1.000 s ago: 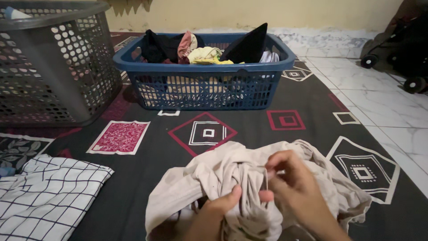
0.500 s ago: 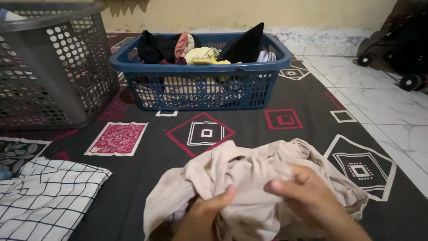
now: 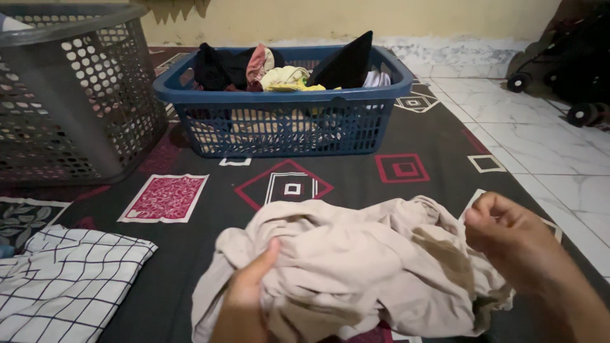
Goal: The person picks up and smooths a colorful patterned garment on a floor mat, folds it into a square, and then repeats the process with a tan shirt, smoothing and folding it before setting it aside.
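Left hand point(image 3: 244, 298) gripped the crumpled beige garment point(image 3: 356, 267); right hand point(image 3: 508, 238) was closed, probably pinching its edge, near the blue basket point(image 3: 286, 121).

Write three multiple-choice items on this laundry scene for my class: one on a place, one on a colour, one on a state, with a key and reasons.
1. Where does the white checked folded cloth lie?
A. inside the blue plastic laundry basket
B. on the dark patterned mat, at lower left
C. on the white tiled floor

2. What colour is the crumpled garment in front of the person?
A. beige
B. blue
C. red

3. How is the left hand placed?
A. lifted clear of everything
B. inside the grey perforated hamper
C. gripping the garment

Key: 1 B, it lies flat on the mat; 2 A, its cloth is pale beige; 3 C, the thumb presses into the fabric while the right hand pinches its edge.
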